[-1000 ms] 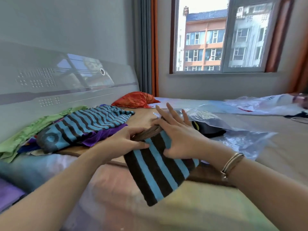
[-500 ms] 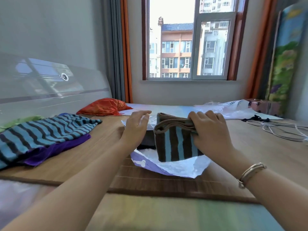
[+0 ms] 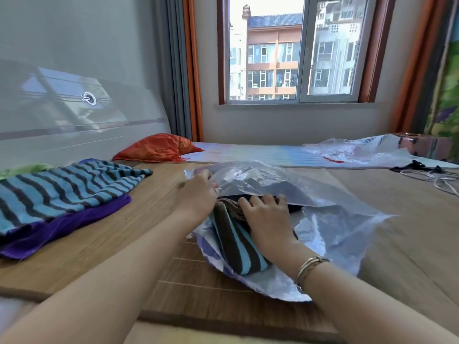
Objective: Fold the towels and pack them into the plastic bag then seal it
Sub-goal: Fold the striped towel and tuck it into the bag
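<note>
**Folded towel going into the bag mouth**

The right hand point(image 3: 267, 219) presses down on the folded blue-and-brown striped terry towel point(image 3: 238, 242), fingers curled over its folded far edge, pushing it into the clear crinkled plastic bag point(image 3: 330, 227) that lies on the woven bamboo mat point(image 3: 119, 234) covering the bed, toward its near edge. The left hand point(image 3: 198, 192) pinches the bag's upper film at the mouth and lifts it open. Something dark already sits inside, possibly another towel; the film blurs it. The towel is soft, light and springy, so it is best held flat across the fold to stop it unrolling. The film is thin and slippery; grip it by the rim. An unfolded striped cloth over purple fabric point(image 3: 62, 194) waits at the mat's left edge.
</note>
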Motion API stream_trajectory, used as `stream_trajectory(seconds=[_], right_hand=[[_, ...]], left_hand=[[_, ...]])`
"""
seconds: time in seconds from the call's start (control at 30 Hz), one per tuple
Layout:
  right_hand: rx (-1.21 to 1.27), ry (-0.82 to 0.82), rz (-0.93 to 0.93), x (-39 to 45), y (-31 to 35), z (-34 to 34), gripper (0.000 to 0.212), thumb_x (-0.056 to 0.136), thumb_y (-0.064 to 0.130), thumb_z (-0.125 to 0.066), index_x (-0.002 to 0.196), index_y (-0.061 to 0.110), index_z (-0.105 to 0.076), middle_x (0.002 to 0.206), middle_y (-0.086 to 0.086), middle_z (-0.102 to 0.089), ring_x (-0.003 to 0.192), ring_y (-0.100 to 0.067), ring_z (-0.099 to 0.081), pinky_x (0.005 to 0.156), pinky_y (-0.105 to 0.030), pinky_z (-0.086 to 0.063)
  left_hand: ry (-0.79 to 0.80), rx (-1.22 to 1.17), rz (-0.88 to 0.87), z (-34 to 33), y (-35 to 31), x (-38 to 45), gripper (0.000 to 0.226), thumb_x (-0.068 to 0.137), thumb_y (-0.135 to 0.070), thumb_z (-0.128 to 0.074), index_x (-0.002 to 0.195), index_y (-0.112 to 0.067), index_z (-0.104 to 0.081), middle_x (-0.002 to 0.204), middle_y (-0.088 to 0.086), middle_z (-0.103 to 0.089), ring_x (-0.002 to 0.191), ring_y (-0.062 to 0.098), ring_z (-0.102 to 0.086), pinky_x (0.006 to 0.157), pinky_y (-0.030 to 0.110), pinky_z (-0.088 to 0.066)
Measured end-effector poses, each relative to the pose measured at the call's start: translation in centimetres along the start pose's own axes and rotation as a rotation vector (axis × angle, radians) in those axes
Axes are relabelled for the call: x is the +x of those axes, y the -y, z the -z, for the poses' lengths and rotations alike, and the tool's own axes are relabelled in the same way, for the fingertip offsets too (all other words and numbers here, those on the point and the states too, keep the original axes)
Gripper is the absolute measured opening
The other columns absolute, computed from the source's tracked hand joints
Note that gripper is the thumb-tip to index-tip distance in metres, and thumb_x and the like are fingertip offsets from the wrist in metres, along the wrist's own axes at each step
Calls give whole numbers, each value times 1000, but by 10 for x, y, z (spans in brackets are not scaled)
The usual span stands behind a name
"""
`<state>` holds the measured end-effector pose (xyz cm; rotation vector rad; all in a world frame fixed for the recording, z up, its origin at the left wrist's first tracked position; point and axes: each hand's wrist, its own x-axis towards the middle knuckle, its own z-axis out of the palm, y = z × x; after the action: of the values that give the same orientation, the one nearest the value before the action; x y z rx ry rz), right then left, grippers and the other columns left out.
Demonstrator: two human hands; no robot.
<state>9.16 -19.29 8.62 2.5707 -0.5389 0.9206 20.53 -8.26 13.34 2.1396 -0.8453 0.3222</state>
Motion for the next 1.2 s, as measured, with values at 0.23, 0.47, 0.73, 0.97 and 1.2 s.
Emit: stream_trajectory(seconds=[0.23,0.47,0.73,0.97,1.2], right_hand=[[-90,14,-86,63,16,-58,33,74,10,-72,105,18,-65,94,-10,-68,97,-36,-62,96,-67,-37],[-170,-208,-27,57,3,-89,72,64,15,-73,129,12,-39,128,-10,-40,119,-33,-38,101,-61,-25],[-120,-301,337,9,-6,-85,59,55,9,-80,104,17,-48,98,-8,-50,85,-29,-48,70,-38,-36],[256,362,192,29,-8,-94,80,74,86,-10,143,56,16,157,9,28,143,-26,29,105,-72,13],[161,382,137,69,30,-129,86,74,86,-10,147,48,15,158,4,26,144,-28,28,101,-76,12]], left_hand=[[-108,-397,5,3,0,24,17,101,-16,-39,84,-16,-42,76,3,-50,69,18,-48,70,42,-44],[128,-353,11,12,-5,14,38,84,-14,-67,110,-10,-40,91,-1,-49,79,10,-50,71,26,-47],[-114,-231,-137,-7,3,14,26,92,-23,-62,89,-10,-39,68,-3,-39,61,13,-37,51,17,-33],[-34,-47,-160,-8,5,8,20,103,-33,-39,114,-23,-52,106,3,-57,100,25,-56,78,31,-38],[64,-444,-30,-4,14,15,52,103,-26,-40,51,-24,-42,37,-12,-41,40,3,-38,53,20,-35]])
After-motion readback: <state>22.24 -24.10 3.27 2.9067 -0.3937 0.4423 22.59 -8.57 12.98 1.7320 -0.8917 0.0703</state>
